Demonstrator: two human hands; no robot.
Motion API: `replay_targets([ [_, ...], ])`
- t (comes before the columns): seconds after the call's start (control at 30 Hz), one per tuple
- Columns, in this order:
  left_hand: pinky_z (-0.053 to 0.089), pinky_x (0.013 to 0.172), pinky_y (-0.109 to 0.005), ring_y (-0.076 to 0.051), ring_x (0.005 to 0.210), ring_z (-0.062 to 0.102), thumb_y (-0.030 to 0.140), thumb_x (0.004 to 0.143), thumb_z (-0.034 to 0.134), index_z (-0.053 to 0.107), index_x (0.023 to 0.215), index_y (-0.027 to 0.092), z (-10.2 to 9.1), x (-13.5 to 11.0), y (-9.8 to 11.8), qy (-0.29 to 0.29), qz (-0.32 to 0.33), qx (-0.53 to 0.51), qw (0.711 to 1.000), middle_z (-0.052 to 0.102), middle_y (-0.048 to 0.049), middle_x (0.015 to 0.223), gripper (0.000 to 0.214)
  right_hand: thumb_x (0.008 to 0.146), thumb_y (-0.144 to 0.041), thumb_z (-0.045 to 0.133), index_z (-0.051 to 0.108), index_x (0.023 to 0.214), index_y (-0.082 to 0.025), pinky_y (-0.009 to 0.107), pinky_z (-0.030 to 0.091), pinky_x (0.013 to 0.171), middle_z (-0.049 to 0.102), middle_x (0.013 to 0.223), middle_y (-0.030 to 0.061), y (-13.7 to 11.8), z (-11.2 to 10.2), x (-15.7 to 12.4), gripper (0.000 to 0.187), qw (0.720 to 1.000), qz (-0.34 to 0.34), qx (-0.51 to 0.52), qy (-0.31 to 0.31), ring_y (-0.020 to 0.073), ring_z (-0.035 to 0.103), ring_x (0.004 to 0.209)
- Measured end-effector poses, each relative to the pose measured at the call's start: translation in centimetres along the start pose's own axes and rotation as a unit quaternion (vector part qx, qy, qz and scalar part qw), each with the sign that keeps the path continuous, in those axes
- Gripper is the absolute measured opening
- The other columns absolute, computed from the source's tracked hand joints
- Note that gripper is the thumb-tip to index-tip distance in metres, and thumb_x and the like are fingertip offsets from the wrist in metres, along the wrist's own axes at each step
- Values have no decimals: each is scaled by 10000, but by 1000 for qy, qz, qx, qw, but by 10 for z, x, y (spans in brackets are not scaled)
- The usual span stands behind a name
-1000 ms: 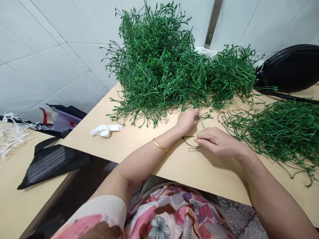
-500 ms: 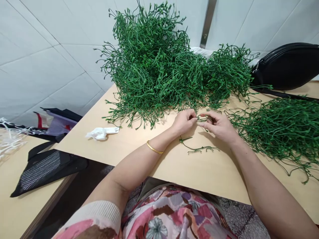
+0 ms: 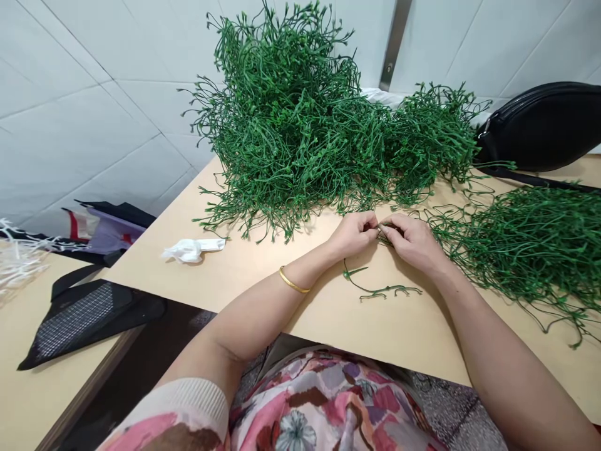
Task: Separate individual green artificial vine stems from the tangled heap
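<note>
My left hand (image 3: 355,233) and my right hand (image 3: 414,239) meet over the tan table, fingertips nearly touching. Both are closed in a pinch on a thin green plastic plant stem (image 3: 360,287), whose lower part trails from under my left hand with a few small side twigs. The pinched part is mostly covered by my fingers. Behind my hands rises a large pile of green plastic stems (image 3: 291,125) with small budded tips. To the right of my right hand lies another heap of green stems (image 3: 539,244).
A crumpled white tissue (image 3: 190,250) lies on the table (image 3: 225,282) at left. A black bag (image 3: 549,128) stands at the back right against the tiled wall. On a lower surface at left are a black mesh pouch (image 3: 79,319) and white plastic strands (image 3: 19,263).
My right hand's fingers have closed in, meeting my left fingertips. Both hands have shifted slightly right, and the hanging stem has moved right and down with them.
</note>
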State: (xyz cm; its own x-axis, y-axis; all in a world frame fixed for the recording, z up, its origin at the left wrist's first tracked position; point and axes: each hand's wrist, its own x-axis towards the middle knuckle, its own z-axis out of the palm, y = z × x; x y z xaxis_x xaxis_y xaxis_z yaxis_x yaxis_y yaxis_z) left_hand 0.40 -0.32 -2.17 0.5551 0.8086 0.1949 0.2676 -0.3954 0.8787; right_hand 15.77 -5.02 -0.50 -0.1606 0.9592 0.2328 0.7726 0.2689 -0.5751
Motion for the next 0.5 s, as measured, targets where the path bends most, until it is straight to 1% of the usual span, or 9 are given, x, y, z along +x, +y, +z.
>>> replay_targets([
  [0.1,291,560,-223,-78,584,374,137,671,482,493,643,140,-1,-1,2,-10,0,-22,1000,438,40,579,30,812,-291,462,610,718,-168,291,360,658,616,778,56,2,1,2,215,998,21,59,-11,162,510,721],
  [0.2,290,548,-215,-69,563,364,121,660,482,485,646,141,-1,-1,4,-26,-10,-58,998,417,51,561,24,795,-305,474,586,696,-167,280,348,604,556,674,21,0,1,2,204,987,75,140,-28,138,467,639],
  [0.27,290,541,-211,-66,555,360,111,657,482,483,646,141,0,-2,5,-27,-15,-55,998,413,54,558,32,781,-301,481,585,707,-167,272,333,569,514,632,4,-3,1,2,185,980,96,175,-19,127,435,599],
  [0.33,298,543,-211,-69,563,374,99,656,477,487,648,141,1,-1,6,-18,-17,-25,999,430,48,568,44,775,-287,479,598,727,-170,274,336,578,525,645,8,-8,1,0,174,979,99,176,8,131,443,613],
  [0.43,318,560,-218,-86,595,416,106,665,472,500,654,145,3,-2,8,11,-19,41,999,479,30,599,49,783,-273,465,621,748,-176,282,351,616,561,691,26,-16,0,-3,187,986,87,131,53,149,480,663],
  [0.5,326,572,-227,-98,611,434,134,685,477,518,668,148,4,-2,10,29,-27,83,996,513,17,621,47,786,-270,462,625,746,-179,280,354,610,557,685,27,-20,0,-4,191,988,81,113,70,151,485,657],
])
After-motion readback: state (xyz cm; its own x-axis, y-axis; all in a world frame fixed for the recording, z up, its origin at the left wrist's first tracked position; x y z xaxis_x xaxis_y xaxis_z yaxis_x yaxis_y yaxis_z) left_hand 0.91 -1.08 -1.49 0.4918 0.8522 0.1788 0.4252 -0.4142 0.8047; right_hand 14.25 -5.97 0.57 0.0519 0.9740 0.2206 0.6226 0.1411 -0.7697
